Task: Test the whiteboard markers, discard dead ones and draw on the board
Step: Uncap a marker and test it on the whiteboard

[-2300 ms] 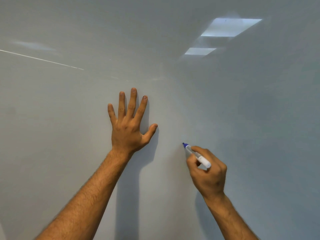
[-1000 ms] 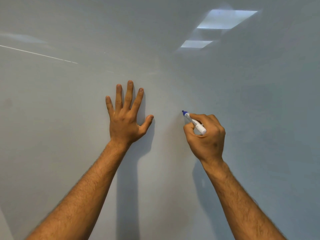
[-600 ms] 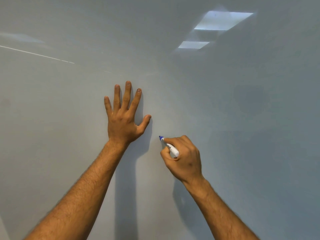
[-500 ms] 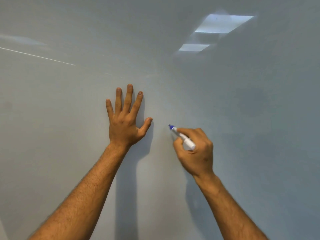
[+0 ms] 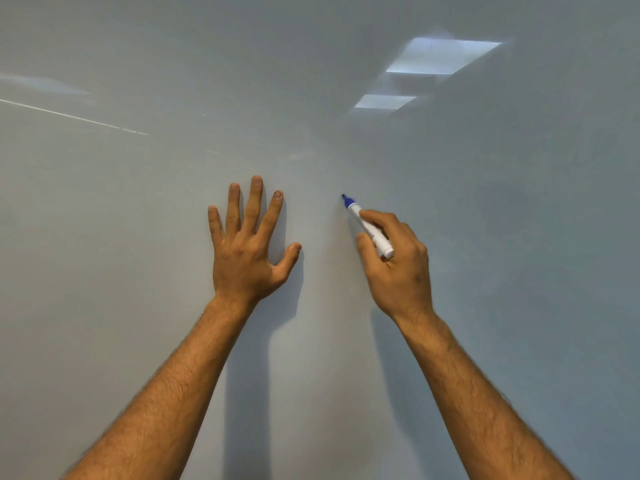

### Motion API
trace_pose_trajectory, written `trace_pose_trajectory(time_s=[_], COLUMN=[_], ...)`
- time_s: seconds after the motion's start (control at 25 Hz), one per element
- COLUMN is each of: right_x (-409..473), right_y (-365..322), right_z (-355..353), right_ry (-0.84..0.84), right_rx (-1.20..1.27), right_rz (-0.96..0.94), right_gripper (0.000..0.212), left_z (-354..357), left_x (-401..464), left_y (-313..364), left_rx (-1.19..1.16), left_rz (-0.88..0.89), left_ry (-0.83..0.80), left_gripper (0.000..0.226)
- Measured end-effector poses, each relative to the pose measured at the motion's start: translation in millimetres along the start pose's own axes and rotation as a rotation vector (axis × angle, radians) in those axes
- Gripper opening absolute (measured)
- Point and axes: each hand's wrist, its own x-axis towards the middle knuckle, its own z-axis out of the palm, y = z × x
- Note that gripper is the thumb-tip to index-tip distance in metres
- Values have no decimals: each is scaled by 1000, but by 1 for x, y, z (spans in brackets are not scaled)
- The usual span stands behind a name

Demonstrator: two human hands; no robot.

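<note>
A pale grey whiteboard [image 5: 502,271] fills the whole view. My left hand [image 5: 247,251] lies flat against it with the fingers spread, holding nothing. To its right, my right hand [image 5: 398,268] grips a white marker [image 5: 369,226] with a blue tip. The uncapped tip points up and to the left and touches the board, or sits just off it. No ink line shows on the board around the tip.
Ceiling lights [image 5: 440,57] reflect as bright patches at the board's upper right. A thin white streak [image 5: 72,116] crosses the upper left. Shadows of both arms fall on the board below the hands.
My right hand has swept the marker tip across the board, down-left towards my left hand and then back up and to the right. No mark was left. My left hand stayed flat.
</note>
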Motion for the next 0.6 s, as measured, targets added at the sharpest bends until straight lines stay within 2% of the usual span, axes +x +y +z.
trace_pose_trajectory(time_s=[0.12,0.4,0.6], right_x=[-12,-51,-105], right_y=[-2,15,18], right_z=[3,-5,9], right_ry=[-44,40,-16], right_rx=[33,-102,-102], right_rz=[2,2,-3], right_gripper=[23,8,11], left_z=[0,0,-2], left_x=[0,-1,-1], left_y=[1,1,2], left_rx=[-2,-6,-31], left_rz=[-3,-7,-17], left_ry=[2,7,9], left_gripper=[83,82,73])
